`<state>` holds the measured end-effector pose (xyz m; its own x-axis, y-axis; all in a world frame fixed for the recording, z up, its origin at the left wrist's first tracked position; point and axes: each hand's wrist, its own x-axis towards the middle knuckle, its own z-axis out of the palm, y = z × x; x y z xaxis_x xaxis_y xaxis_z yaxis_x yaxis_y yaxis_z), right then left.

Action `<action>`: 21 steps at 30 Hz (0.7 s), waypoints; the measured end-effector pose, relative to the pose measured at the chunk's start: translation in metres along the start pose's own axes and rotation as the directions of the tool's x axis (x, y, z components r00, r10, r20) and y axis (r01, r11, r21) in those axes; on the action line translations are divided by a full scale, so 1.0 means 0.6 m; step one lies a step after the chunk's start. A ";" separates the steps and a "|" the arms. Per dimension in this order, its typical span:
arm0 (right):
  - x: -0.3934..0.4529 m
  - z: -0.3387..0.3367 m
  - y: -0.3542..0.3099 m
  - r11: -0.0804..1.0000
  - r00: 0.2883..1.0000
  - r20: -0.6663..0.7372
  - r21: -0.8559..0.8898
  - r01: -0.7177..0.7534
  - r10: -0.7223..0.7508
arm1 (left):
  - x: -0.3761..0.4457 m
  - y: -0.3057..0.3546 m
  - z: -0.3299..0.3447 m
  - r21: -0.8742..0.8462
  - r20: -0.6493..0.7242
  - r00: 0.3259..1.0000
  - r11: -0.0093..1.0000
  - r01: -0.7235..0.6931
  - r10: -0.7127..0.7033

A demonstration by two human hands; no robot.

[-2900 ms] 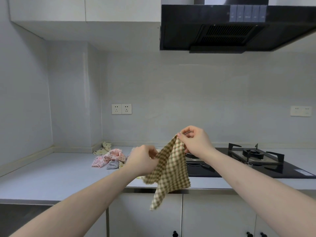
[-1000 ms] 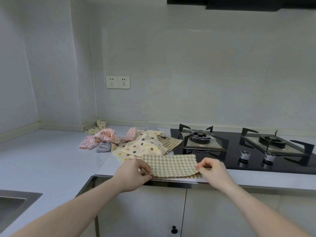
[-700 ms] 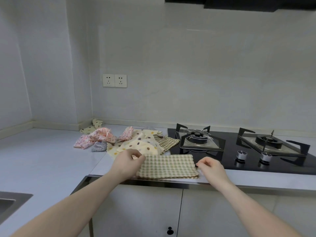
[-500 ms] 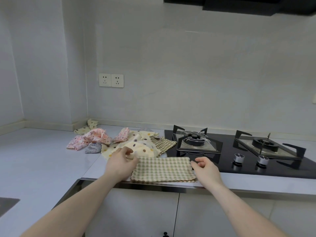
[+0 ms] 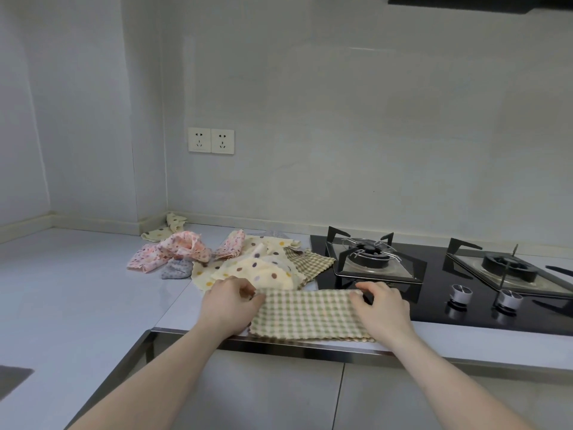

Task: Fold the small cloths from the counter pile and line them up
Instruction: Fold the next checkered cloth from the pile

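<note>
**Two hands on one checked cloth at the counter's edge**

Both of your hands meet the green checked cloth (image 5: 307,315), which lies flat on the counter (image 5: 77,293) right along its near edge, folded into a long band. Your left hand (image 5: 229,302) sits at the cloth's left end, fingers curled and pinching the far left corner. Your right hand (image 5: 383,308) covers the right end, fingers bent over the far right corner and gripping it. The cloth spans the gap between the two hands, its near scalloped hem just inside the metal counter trim.

Just beyond the cloth lies the pile (image 5: 257,262): cream cloths with coloured dots, a second checked cloth (image 5: 311,262) on the right overlapping the hob's corner, pink spotted cloths (image 5: 173,252) to the left and a small grey one (image 5: 176,270) beside them. Farther back, a cream dotted cloth (image 5: 167,228) rests in the wall corner.

To the right, the black gas hob (image 5: 434,293) carries two burners and two knobs. A double socket (image 5: 210,140) sits on the wall behind.
</note>
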<state>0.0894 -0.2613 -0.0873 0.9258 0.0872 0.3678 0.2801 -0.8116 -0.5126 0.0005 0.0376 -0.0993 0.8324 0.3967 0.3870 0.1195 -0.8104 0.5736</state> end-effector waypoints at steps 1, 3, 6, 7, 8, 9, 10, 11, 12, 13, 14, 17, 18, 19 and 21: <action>0.001 0.001 0.000 1.000 1.000 0.018 0.000 -0.009 0.009 | 0.001 -0.001 0.000 -0.007 -0.004 1.000 1.000 0.000 0.000; 0.003 0.001 0.000 1.000 0.999 0.039 0.016 -0.020 0.019 | 0.003 -0.004 -0.001 -0.024 -0.006 1.000 1.000 0.007 -0.007; 0.002 -0.001 0.003 0.994 0.998 0.031 0.092 -0.051 0.048 | 0.001 -0.004 -0.001 -0.023 -0.001 1.000 1.000 0.015 -0.015; 0.000 -0.003 0.004 0.989 0.997 0.030 0.130 -0.069 0.066 | 0.000 -0.003 0.000 -0.019 0.000 1.000 1.000 0.016 -0.016; -0.001 -0.005 0.005 0.980 0.997 0.031 0.179 -0.081 0.077 | -0.001 -0.002 0.000 -0.019 0.002 1.000 1.000 0.019 -0.018; -0.002 -0.006 0.006 0.968 0.996 0.030 0.234 -0.086 0.081 | -0.002 -0.002 0.000 -0.025 0.007 1.000 0.999 0.024 -0.024; -0.005 -0.007 0.006 0.953 0.996 0.027 0.289 -0.088 0.084 | -0.003 -0.003 -0.001 -0.039 0.016 0.999 0.999 0.032 -0.031; -0.008 -0.008 0.004 0.938 0.996 0.029 0.335 -0.091 0.086 | -0.003 -0.004 -0.001 -0.060 0.029 0.999 0.997 0.044 -0.042; -0.011 -0.011 0.000 0.927 0.996 0.030 0.364 -0.092 0.087 | -0.002 -0.006 -0.002 -0.087 0.042 0.998 0.995 0.058 -0.055; -0.013 -0.016 -0.004 0.922 0.996 0.026 0.378 -0.088 0.085 | -0.002 -0.006 -0.002 -0.113 0.053 0.996 0.991 0.073 -0.067; -0.013 -0.022 -0.009 0.916 0.996 0.017 0.391 -0.085 0.085 | -0.002 -0.005 -0.002 -0.134 0.061 0.995 0.988 0.082 -0.075; -0.006 -0.044 -0.029 0.881 0.996 0.014 0.467 -0.082 0.085 | -0.002 0.003 -0.005 -0.176 0.072 0.995 0.981 0.088 -0.076; -0.004 -0.051 -0.039 0.869 0.997 0.020 0.488 -0.077 0.077 | -0.002 0.005 -0.007 -0.190 0.078 0.994 0.978 0.090 -0.077; -0.002 -0.057 -0.050 0.862 0.998 0.028 0.502 -0.069 0.063 | -0.003 0.007 -0.008 -0.204 0.083 0.993 0.974 0.095 -0.079; 0.004 -0.066 -0.078 0.855 0.998 0.050 0.516 -0.046 0.023 | -0.004 0.007 -0.010 -0.224 0.089 0.992 0.969 0.108 -0.090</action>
<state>0.0683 -0.2461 -0.0321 0.9437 0.0971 0.3163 0.3280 -0.4003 -0.8557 -0.0041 0.0358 -0.0935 0.8633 0.4279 0.2676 0.0845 -0.6453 0.7593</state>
